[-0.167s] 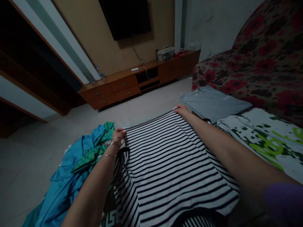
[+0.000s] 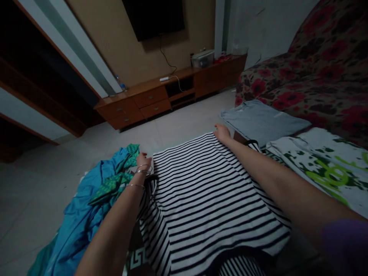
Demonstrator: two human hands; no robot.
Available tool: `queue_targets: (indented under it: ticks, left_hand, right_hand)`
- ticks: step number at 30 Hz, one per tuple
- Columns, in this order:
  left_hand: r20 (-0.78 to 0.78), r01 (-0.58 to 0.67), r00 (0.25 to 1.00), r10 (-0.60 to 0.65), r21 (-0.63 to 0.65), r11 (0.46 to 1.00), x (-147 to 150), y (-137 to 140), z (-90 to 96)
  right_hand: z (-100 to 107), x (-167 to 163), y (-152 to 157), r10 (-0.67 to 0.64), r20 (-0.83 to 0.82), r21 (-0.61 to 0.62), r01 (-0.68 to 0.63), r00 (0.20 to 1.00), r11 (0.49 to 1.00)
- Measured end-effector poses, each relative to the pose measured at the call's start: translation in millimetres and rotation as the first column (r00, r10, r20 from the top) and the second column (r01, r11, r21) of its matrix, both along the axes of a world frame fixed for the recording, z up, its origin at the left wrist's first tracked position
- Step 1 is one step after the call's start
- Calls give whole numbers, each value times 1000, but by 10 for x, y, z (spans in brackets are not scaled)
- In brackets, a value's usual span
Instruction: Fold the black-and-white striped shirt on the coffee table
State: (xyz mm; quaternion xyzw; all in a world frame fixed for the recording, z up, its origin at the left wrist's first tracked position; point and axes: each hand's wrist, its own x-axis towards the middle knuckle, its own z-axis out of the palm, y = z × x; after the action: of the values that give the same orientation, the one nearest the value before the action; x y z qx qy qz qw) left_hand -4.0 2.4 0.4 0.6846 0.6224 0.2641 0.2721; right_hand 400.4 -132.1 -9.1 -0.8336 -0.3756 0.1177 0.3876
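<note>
A white shirt with dark stripes [image 2: 201, 195] lies spread out before me, its dark-trimmed neckline towards me and its straight hem at the far end. Just left of the hem's far left corner is my left hand [image 2: 144, 161], bangles on the wrist, fingers apart and off the cloth. My right hand [image 2: 222, 134] is at the far right corner, its fingers loosened and raised a little at the hem. Both sleeves stick out at the sides, partly beneath my forearms.
Left of the shirt is a crumpled blue and green cloth heap [image 2: 94, 191]. On the right lie a folded grey garment [image 2: 264, 120] and a white garment with green print [image 2: 322, 161], beside a floral sofa [image 2: 330, 84]. A wooden cabinet [image 2: 152, 101] stands across the floor.
Both hands have let go of the shirt's hem. The left has drawn slightly away from the corner, and the hem lies flatter. The view has shifted slightly.
</note>
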Motion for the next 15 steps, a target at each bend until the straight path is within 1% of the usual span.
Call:
queue_targets:
  ticks: [2, 4, 6, 8, 10, 12, 13, 15]
  left_hand:
    - [-105, 40, 994, -41, -14, 999, -76, -90, 110]
    - [-172, 124, 976, -135, -75, 989, -225, -269, 260]
    - [-213, 202, 950, -228, -138, 970, -447, -547, 406]
    - [-283, 238, 921, -268, -137, 962, -697, -904, 499]
    - [-397, 250, 881, -258, -73, 966, -899, -1282, 515]
    - [-438, 238, 871, -223, -21, 971, -996, -1612, 481]
    - [-417, 220, 885, -206, -14, 975, -1007, -1742, 463]
    - [-317, 170, 934, -167, -18, 985, -998, -1922, 463]
  right_hand:
    - [39, -34, -145, 43, 134, -31, -39, 990, 999]
    - [99, -17, -411, 144, 290, -54, -134, 946, 989]
    - [169, 52, -802, 249, 404, -51, -250, 880, 967]
    - [228, 131, -1276, 299, 467, -36, -319, 832, 947]
    - [253, 157, -1754, 284, 488, -33, -308, 825, 951]
    - [230, 89, -2145, 289, 495, -71, -294, 819, 953]
    - [201, 22, -2291, 313, 499, -112, -298, 808, 948]
    - [117, -150, -2480, 368, 507, -221, -295, 780, 929]
